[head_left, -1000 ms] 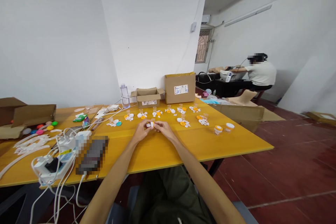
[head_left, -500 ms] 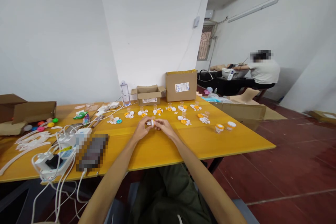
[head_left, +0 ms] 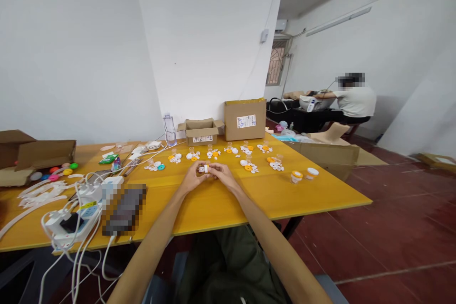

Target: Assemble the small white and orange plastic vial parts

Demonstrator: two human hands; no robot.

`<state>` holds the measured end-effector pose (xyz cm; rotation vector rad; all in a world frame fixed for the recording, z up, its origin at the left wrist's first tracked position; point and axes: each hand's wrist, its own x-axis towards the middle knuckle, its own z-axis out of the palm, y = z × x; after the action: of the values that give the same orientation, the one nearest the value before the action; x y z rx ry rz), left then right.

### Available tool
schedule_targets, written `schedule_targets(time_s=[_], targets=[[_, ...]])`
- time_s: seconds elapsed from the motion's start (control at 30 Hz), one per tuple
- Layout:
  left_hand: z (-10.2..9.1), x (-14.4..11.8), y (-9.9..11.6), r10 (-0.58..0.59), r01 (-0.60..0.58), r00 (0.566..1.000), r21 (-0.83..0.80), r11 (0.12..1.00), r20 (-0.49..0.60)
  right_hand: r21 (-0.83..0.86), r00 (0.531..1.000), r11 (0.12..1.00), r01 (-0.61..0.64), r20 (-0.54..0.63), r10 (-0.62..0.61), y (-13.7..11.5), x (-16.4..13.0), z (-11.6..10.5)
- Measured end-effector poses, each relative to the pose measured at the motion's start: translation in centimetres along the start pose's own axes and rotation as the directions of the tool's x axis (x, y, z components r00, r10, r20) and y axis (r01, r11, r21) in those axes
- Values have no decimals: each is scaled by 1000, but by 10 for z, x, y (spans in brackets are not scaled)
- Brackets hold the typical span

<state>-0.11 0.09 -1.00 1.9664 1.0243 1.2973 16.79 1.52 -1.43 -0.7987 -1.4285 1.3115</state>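
Between my two hands, a little above the table, is a small clear jar [head_left: 203, 169] lying on its side with white pieces in it. My left hand [head_left: 191, 179] is closed round its left end. At its right end, where white and some orange show, the fingers of my right hand [head_left: 223, 175] are pressed; they partly hide a lid. Beyond the hands stand several small clear cups [head_left: 230, 145], each beside a little heap of white bits and round lids. An orange lid [head_left: 248, 168] lies in the nearest heap. To the right stand an orange-rimmed jar [head_left: 296, 177] and a white-lidded jar [head_left: 312, 173].
Cardboard boxes [head_left: 245, 126] and a water bottle [head_left: 170, 129] stand against the wall. A power strip [head_left: 76, 228] with tangled white cables and a dark phone-like object [head_left: 126, 210] lie to the left. A person [head_left: 356, 102] sits in the back right.
The jar has turned slightly in my hands, and orange now shows at its right end. Both hands stay in nearly the same place. The view has shifted slightly.
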Motion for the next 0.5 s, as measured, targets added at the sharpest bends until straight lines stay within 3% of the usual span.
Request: schedule_targets(time_s=[0.17,0.5], targets=[[-1,1,4,-52,52,998,1,999,30,6,1000,1000,-3,-2,3,0,-1,-2],[-1,2,1,5,-5,1000,12,1000,17,-23,999,1000,-11,32,12,3,2,-4]])
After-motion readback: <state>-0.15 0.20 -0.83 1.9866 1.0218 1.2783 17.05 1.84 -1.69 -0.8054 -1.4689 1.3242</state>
